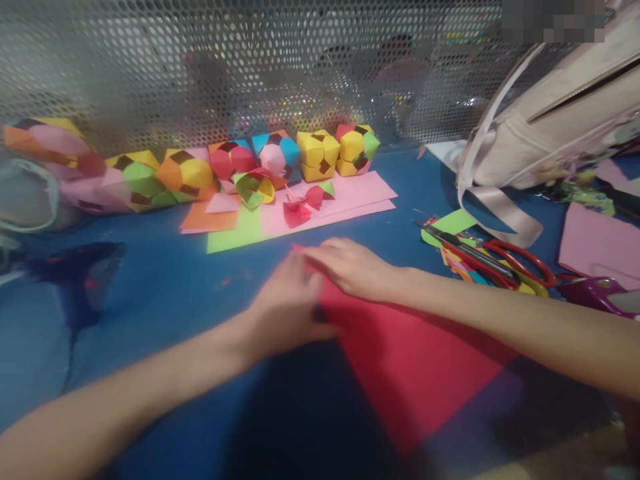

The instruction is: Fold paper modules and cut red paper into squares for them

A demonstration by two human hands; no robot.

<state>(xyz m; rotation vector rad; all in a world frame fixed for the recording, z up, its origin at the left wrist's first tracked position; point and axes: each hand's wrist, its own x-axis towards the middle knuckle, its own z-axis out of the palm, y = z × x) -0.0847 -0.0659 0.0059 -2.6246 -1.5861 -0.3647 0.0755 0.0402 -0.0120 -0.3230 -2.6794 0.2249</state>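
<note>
A large red sheet of paper point(403, 360) lies slantwise on the blue tabletop, its far corner under my hands. My right hand point(353, 267) reaches in from the right with fingers closed on that far corner. Beside it, my left hand point(285, 303) grips the sheet's left edge near the same corner, its thumb over the paper; motion blurs its fingers. Just beyond the hands, small red folded paper pieces point(299, 212) rest on pink sheets point(355, 193), with a light-green sheet point(235, 237) partly beneath.
Folded multicoloured paper balls point(193, 172) line the back beside a perforated metal panel point(240, 73). Right are a box cutter point(465, 250), red-handled scissors point(520, 257), a purple tool point(597, 293) and a pale bag point(545, 127). A dark glue gun point(77, 280) stands at left.
</note>
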